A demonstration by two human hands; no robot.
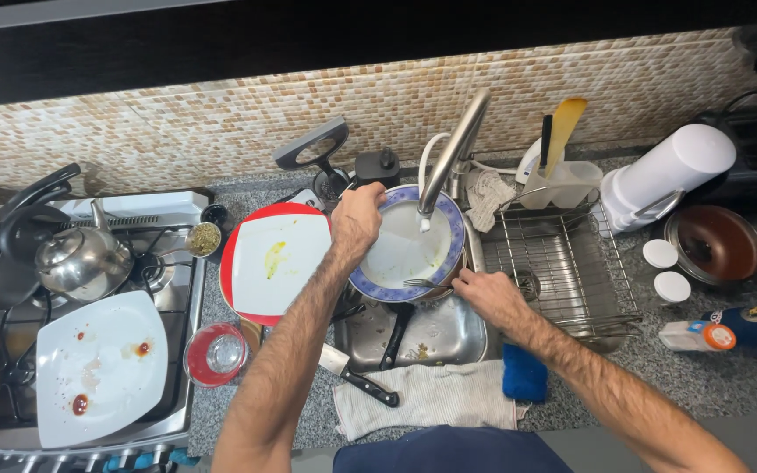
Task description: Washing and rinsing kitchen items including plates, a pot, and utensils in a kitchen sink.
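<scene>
My left hand (357,219) grips the far-left rim of a round white plate with a blue border (396,254), tilted under the metal tap (453,153). Water runs from the tap onto the plate. My right hand (488,293) is low at the plate's right edge, close to a fork (418,283) that lies on the plate's lower part; its fingers are partly hidden, so what it grips is unclear. Below the plate is the steel sink (449,337) holding a dark-handled utensil (394,337).
A red plate with a square white plate (275,263) stands left of the sink. A knife (357,377) and cloth (435,398) lie at the front edge. A wire rack (562,263) sits to the right. The stove holds a kettle (81,258) and a dirty square plate (102,368).
</scene>
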